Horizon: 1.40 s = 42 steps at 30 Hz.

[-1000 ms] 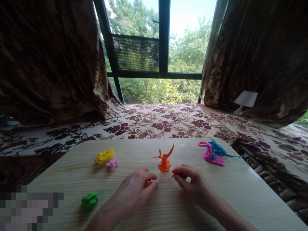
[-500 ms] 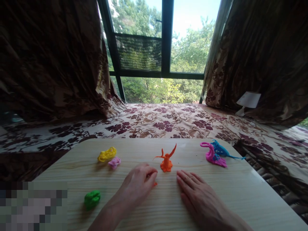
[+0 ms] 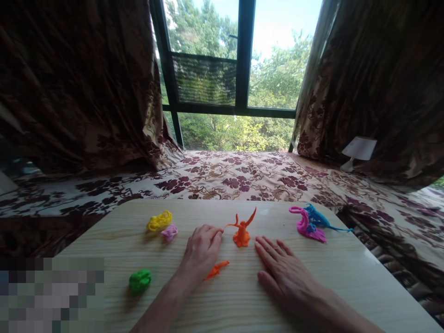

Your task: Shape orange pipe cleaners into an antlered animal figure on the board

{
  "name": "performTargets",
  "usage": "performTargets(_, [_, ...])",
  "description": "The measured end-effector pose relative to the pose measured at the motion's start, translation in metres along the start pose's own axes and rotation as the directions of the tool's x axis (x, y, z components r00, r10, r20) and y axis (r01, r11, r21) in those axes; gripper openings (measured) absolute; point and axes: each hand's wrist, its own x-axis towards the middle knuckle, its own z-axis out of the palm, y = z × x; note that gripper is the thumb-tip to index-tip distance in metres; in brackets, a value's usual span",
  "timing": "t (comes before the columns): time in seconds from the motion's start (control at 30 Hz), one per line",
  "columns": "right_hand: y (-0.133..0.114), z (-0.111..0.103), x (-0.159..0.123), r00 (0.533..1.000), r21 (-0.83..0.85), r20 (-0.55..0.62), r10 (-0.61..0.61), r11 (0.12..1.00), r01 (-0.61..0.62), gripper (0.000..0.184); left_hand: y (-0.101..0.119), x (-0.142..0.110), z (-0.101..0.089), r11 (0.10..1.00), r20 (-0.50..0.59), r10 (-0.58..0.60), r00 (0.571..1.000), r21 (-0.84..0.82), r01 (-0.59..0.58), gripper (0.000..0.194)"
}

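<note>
- Your left hand (image 3: 201, 249) has its fingers bent together, fingertips at the thin side strand of the orange clay figure (image 3: 242, 236); whether they pinch it or just touch it, you cannot tell from here.
- The figure stands upright between your hands, near the middle of the wooden table (image 3: 243, 305); its flared base likely keeps it from tipping under a light touch.
- Your right hand (image 3: 286, 273) lies palm down, fingers lightly spread and thumb apart, beside the figure but not touching it, perhaps just resting.
- A loose orange clay piece (image 3: 220, 267) lies on the tabletop, partly behind your left hand, probably within easy reach there.
- The yellow clay (image 3: 159, 221), pale pink clay (image 3: 169, 232) and green clay lump (image 3: 140, 281) sit to your left; the magenta clay shape (image 3: 305, 226) and blue clay shape (image 3: 317, 216) sit together to your right, seemingly kept out of your hands' way.
</note>
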Motion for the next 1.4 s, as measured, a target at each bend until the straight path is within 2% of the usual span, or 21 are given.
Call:
performTargets(0.13, [0.004,-0.004,0.009,0.998,0.004,-0.013,0.069,0.998,-0.069,0.058,0.002,-0.001,-0.001,1.0,0.007,-0.006,1.0,0.006,0.006,0.028])
performTargets(0.33, [0.0,-0.006,-0.009,0.998,0.039,0.022,-0.064,0.997,0.063,0.056,0.004,0.0,-0.002,1.0,0.003,0.002,1.0,-0.009,-0.002,0.03])
performTargets(0.5, [0.01,-0.009,0.017,0.999,0.015,-0.002,0.05,0.999,-0.05,0.059,0.005,-0.001,-0.003,1.0,0.011,0.012,1.0,-0.006,-0.012,0.031])
performTargets(0.57, [0.01,-0.008,0.019,0.998,0.016,-0.011,0.058,0.998,-0.057,0.06,0.004,-0.001,-0.003,1.0,0.017,0.018,1.0,-0.016,-0.017,0.031])
performTargets(0.73, [-0.001,0.0,-0.015,0.997,0.06,0.023,-0.08,0.995,0.079,0.06,0.002,0.0,-0.002,0.999,0.01,0.02,1.0,-0.036,-0.019,0.031])
performTargets(0.8, [-0.002,0.001,-0.02,0.994,0.067,0.039,-0.103,0.993,0.101,0.06,0.002,0.001,-0.002,0.999,0.008,0.021,1.0,-0.035,-0.02,0.031])
performTargets(1.03, [0.014,-0.013,0.027,0.998,0.03,-0.01,0.067,0.997,-0.066,0.059,0.002,0.0,-0.001,1.0,0.016,0.017,1.0,-0.021,-0.017,0.031])
performTargets(1.1, [0.013,-0.012,0.021,0.999,0.031,-0.021,0.049,0.998,-0.048,0.06,0.001,0.0,-0.002,1.0,0.017,0.011,1.0,-0.025,-0.01,0.032])
performTargets(1.17, [0.008,-0.006,0.003,1.0,0.041,-0.02,-0.003,0.999,0.004,0.061,0.0,0.001,-0.003,0.999,0.021,0.008,1.0,-0.038,-0.007,0.033])
performTargets(1.3, [0.002,0.003,-0.03,0.993,0.061,0.047,-0.113,0.992,0.11,0.061,0.0,0.003,-0.005,0.996,0.028,-0.01,1.0,-0.089,0.012,0.035])
performTargets(1.4, [0.006,0.0,-0.02,0.997,0.048,0.021,-0.075,0.996,0.074,0.059,0.001,0.005,-0.006,0.992,0.032,-0.057,0.998,-0.107,0.06,0.037])
